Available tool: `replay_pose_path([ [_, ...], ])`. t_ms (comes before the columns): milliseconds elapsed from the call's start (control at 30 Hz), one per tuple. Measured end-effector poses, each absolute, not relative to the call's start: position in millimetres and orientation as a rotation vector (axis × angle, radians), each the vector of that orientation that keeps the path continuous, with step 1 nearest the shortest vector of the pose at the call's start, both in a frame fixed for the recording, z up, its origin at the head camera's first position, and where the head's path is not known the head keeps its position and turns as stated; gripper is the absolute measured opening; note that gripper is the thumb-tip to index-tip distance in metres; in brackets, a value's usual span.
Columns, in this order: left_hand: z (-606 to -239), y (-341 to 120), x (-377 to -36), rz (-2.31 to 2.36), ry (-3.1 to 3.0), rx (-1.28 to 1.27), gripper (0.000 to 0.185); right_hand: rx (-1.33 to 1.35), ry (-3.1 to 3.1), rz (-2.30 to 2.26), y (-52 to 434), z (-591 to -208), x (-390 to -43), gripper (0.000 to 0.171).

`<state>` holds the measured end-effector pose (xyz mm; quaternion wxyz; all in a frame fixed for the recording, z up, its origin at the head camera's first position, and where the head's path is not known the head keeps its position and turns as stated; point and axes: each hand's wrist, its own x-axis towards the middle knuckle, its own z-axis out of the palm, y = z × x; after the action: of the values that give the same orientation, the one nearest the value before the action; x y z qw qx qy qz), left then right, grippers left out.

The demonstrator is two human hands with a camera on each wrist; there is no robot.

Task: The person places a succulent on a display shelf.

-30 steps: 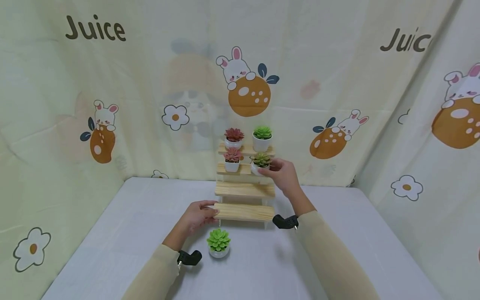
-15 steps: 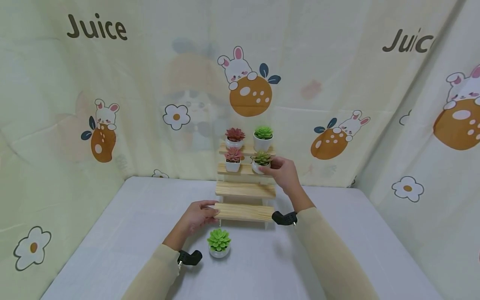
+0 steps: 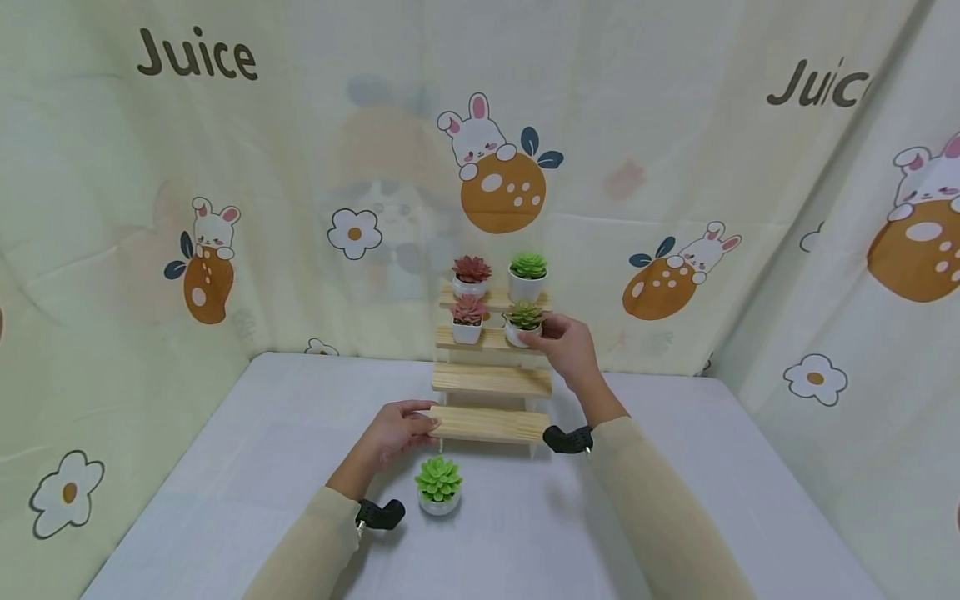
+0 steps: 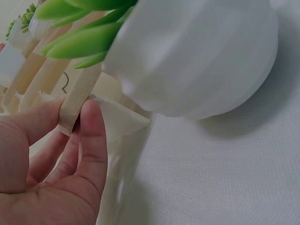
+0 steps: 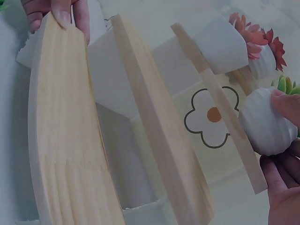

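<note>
A tiered wooden stand [image 3: 491, 381] stands at the back of the table. My left hand [image 3: 397, 429] pinches the left end of its lowest board [image 4: 77, 101] between thumb and fingers. On the second shelf from the top, my right hand [image 3: 567, 348] grips a ribbed white pot with an olive-green succulent [image 3: 522, 323]. The right wrist view has that white pot [image 5: 267, 122] at the board's edge, thumb on its side and fingers beneath. A pink succulent in a square pot [image 3: 467, 321] sits beside it. In front of the stand is a bright green potted succulent [image 3: 438, 483].
The top shelf bears a dark red potted succulent [image 3: 471, 275] and a green succulent in a white pot [image 3: 527, 275]. A white cloth covers the table [image 3: 300, 433]. Behind it hangs a printed curtain [image 3: 300, 150].
The head view shifts very slightly. Both hands keep their places, the left on the lowest board and the right on the olive-green succulent's pot.
</note>
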<state>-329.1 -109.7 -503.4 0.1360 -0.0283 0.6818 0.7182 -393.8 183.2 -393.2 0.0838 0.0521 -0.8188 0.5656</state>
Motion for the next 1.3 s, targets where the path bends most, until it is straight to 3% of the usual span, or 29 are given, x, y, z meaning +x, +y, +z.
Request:
replay_pose_path([
  [433,-504.7,-109.4,-330.6,2.070,1.969,-0.082,0.045,0.109,-2.248,1.818,183.6,-407.2,-370.8,0.070],
  [933,-503.6,-110.5,-328.5,2.078,1.948,-0.075,0.046,0.249,-2.005,1.970,171.3,-446.8,-317.2,0.052],
  [1300,-502.4,-109.7,-329.6,2.088,1.947,-0.064,0.046,0.402,-2.031,2.057,153.9,-483.1,-269.0,0.048],
])
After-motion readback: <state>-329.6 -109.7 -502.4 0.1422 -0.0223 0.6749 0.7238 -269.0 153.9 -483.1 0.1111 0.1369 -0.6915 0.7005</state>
